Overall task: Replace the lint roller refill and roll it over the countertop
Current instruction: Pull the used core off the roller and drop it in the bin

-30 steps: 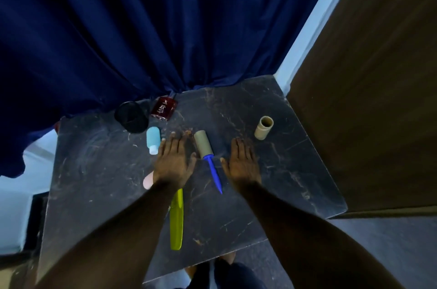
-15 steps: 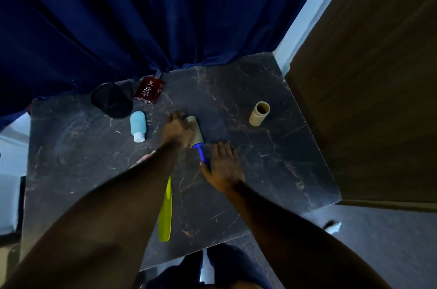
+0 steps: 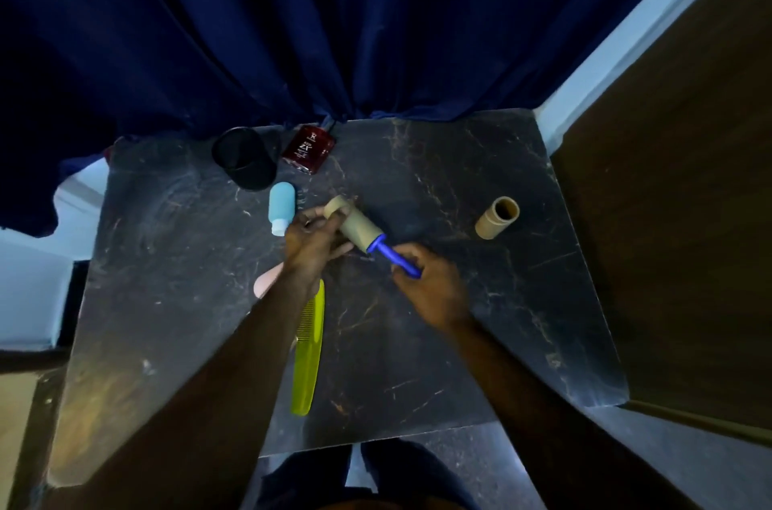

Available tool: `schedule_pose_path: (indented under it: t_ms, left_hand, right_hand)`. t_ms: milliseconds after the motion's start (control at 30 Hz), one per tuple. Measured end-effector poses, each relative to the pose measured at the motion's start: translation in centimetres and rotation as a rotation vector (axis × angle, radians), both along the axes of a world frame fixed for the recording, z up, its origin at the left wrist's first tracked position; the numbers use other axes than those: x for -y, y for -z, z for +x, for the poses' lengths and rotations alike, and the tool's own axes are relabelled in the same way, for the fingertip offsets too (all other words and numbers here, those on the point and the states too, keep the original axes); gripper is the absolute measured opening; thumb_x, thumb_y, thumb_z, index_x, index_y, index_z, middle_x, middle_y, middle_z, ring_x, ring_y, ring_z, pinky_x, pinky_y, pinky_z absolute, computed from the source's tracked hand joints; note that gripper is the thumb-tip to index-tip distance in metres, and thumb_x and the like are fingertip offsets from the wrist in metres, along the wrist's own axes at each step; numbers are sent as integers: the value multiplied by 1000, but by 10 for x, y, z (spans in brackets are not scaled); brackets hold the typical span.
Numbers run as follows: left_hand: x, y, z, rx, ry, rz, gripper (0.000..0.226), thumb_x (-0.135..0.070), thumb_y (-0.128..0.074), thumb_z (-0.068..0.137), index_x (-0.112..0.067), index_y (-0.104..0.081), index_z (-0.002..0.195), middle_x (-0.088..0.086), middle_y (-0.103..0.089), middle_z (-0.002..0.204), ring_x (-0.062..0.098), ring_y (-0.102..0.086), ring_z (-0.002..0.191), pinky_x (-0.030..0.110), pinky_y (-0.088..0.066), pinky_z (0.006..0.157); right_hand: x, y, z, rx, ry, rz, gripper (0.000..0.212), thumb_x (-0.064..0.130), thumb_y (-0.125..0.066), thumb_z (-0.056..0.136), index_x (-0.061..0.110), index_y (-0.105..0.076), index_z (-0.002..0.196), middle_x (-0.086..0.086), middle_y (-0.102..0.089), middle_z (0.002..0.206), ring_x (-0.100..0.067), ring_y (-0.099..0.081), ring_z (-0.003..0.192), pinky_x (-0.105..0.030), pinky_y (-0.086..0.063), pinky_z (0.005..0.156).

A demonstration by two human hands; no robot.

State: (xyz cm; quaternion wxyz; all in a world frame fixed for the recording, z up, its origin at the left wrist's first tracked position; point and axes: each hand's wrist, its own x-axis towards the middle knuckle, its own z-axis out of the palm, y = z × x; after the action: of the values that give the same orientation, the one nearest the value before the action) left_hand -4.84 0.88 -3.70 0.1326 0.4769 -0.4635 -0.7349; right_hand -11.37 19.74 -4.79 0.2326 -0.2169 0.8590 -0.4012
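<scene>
The lint roller has a blue handle and a tan roll, and it is lifted just above the dark marble countertop. My right hand grips the blue handle. My left hand holds the tan roll at its far end, fingers wrapped around it. A second tan cardboard tube lies on the countertop to the right, its open end facing up and away.
A yellow-green comb lies near the front, partly under my left forearm. A light blue bottle, a black cup and a dark red box stand at the back left. A blue curtain hangs behind, a wooden panel stands on the right.
Both hands lay flat beside the roller a second ago. They have since closed on it, right on the handle, left on the roll, and lifted it off the countertop.
</scene>
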Motion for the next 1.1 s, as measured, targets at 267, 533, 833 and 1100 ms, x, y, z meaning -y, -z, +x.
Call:
schedule_pose_path:
  t_ms: [267, 533, 833, 1100]
  left_hand:
    - [19, -28, 52, -348, -284, 186, 22, -16, -69, 97, -18, -64, 118, 2, -78, 97, 18, -75, 87, 34, -64, 79]
    - [39, -65, 114, -561, -348, 204, 30, -6, -51, 100, -15, -64, 125, 2, -76, 103, 15, -74, 94, 35, -63, 89]
    - [85, -93, 227, -591, -533, 76, 26, -23, -72, 87, -19, -65, 112, 6, -67, 110, 17, -65, 100, 31, -62, 85]
    - [104, -92, 318, -394, -704, -96, 15, -38, -77, 89, -24, -79, 95, 2, -76, 89, 11, -73, 75, 25, -63, 60]
  right_hand:
    - [41, -62, -14, 573, 165, -621, 21, -1, -72, 84, 3, -68, 105, -14, -75, 91, -24, -71, 70, -29, -59, 63]
    - [106, -97, 28, 973, 239, -867, 19, -5, -61, 90, 6, -69, 103, -12, -77, 96, -18, -73, 80, -29, -60, 76]
    - [181, -120, 116, 861, 42, -767, 8, 7, -69, 90, 8, -69, 98, -17, -73, 94, -27, -74, 85, -32, -59, 72]
    - [235, -118, 193, 869, -26, -717, 8, 14, -71, 90, 9, -69, 94, -14, -73, 82, -25, -74, 76, -32, -59, 68]
